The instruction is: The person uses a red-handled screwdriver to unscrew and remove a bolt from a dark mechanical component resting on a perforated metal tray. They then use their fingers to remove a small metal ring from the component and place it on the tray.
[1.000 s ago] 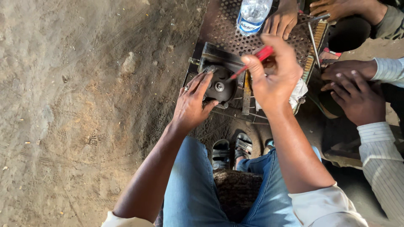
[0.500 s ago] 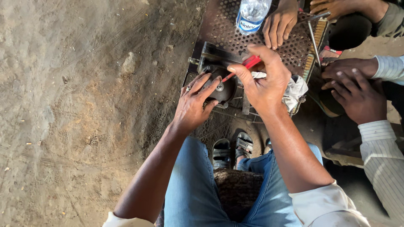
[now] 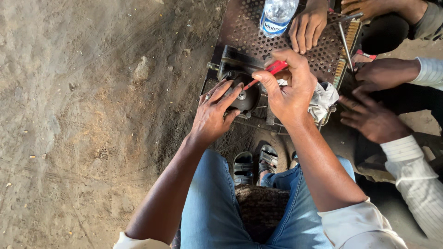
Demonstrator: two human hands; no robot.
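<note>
My left hand [image 3: 214, 113] rests with fingers spread on a dark round metal part [image 3: 246, 97] that sits at the near edge of a perforated metal tray [image 3: 240, 32]. My right hand [image 3: 288, 90] grips a red-handled screwdriver [image 3: 265, 74], its thin shaft angled down to the top of the round part. A dark metal bracket [image 3: 230, 57] stands just behind the part. A grey rag [image 3: 323, 99] lies under my right wrist, partly hidden.
A clear water bottle [image 3: 277, 16] lies on the tray. Other people's hands [image 3: 307, 27] [image 3: 369, 117] rest on the tray and to its right. A metal rod [image 3: 344, 39] crosses the tray's right side. Bare dirt ground spreads to the left; my sandalled feet [image 3: 254, 163] are below.
My right hand has brought the screwdriver down and left toward the round part. My left hand has closed in over the part. The other person's hand stays on the tray.
</note>
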